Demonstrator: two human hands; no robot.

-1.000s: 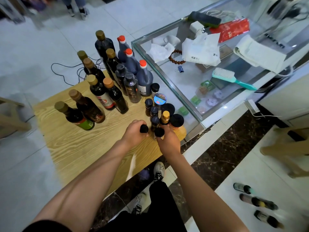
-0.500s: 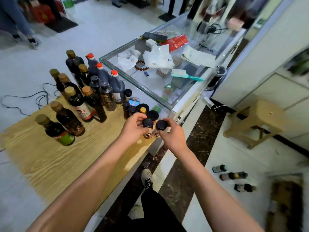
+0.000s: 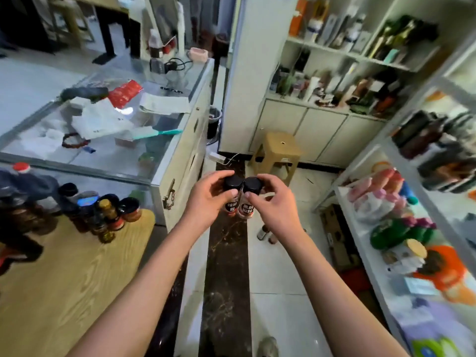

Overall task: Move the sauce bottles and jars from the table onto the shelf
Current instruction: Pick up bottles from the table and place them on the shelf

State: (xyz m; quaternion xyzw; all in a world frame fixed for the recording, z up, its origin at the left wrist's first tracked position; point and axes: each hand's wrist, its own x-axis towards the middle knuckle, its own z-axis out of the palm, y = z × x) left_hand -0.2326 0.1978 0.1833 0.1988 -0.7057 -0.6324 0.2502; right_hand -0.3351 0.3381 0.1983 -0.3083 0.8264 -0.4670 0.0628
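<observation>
My left hand grips a small black-capped spice jar, and my right hand grips a second one. The two jars are held side by side, upright, over the floor between the table and the shelf. The wooden table lies at the lower left with several dark sauce bottles and small jars crowded at its far edge. The white shelf runs along the right side, loaded with packets and containers.
A glass display counter stands behind the table. A tan plastic stool sits ahead by white cabinets. Two or three small jars lie on the tiled floor under my right wrist. A cardboard box sits under the shelf.
Both hands lifted the two small jars off the table and carried them right, away from it. My view swung right, bringing the shelf into sight.
</observation>
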